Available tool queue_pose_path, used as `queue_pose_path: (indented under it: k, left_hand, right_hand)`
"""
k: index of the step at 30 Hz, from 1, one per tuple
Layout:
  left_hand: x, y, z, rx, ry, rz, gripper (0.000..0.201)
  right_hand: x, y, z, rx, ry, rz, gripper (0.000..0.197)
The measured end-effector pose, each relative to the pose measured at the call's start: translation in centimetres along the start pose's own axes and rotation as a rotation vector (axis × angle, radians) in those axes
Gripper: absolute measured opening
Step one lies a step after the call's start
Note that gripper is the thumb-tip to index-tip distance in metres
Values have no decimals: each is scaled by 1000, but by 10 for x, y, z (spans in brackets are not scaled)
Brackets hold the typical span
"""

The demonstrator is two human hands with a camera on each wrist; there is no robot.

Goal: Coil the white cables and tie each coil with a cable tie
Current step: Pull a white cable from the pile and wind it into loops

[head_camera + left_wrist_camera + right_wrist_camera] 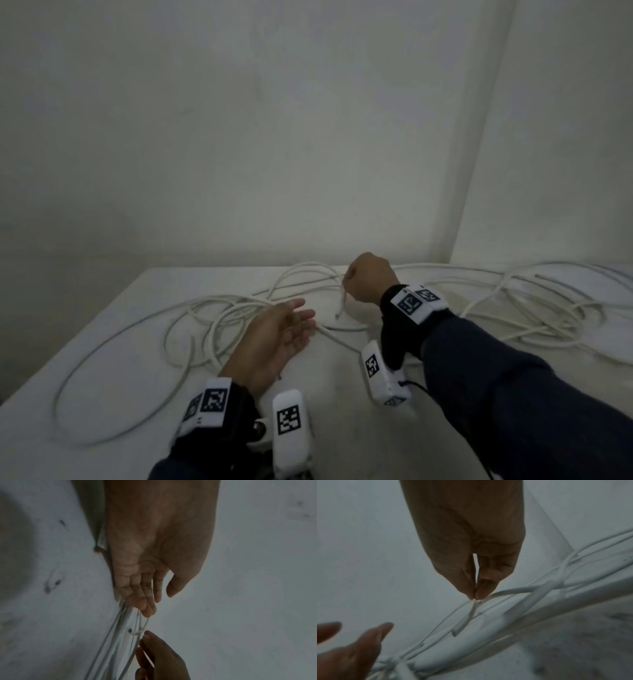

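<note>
Long white cables lie in loose loops across the white table (pixel 342 404), one tangle on the left (pixel 186 320) and another on the right (pixel 534 308). My right hand (pixel 346 279) is raised above the middle and pinches a cable close to its cut end (pixel 340 303), which dangles below the fingers. The right wrist view shows thumb and forefinger (pixel 475 597) pressed on that cable, the free end (pixel 458 628) hanging down. My left hand (pixel 301 317) hovers palm up just left of it, fingers straight, holding nothing. In the left wrist view the left hand's fingertips (pixel 147 609) are above several cable strands (pixel 118 632).
A bare pale wall (pixel 274 137) rises behind the table, with a corner at the right (pixel 479 154). The table's left edge (pixel 68 342) runs diagonally. Cable loops reach near the front left (pixel 68 421) and off the right side.
</note>
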State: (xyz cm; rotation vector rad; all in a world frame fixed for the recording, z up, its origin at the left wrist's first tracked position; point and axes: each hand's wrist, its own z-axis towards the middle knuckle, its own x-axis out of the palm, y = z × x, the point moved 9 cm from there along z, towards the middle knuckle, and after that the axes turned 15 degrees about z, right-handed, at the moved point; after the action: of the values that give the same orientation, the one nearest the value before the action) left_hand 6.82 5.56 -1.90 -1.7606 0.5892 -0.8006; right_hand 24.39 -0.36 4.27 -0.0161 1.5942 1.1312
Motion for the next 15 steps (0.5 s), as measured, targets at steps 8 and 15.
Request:
queue_pose_path:
  k: [8, 15]
  left_hand:
    - [-4, 0, -2, -25, -53, -94, 21]
    - [-17, -37, -18, 55, 2, -624, 90]
  right_hand:
    - [7, 4, -14, 62, 70, 57, 62]
    - [-5, 74, -104, -421, 373, -59, 34]
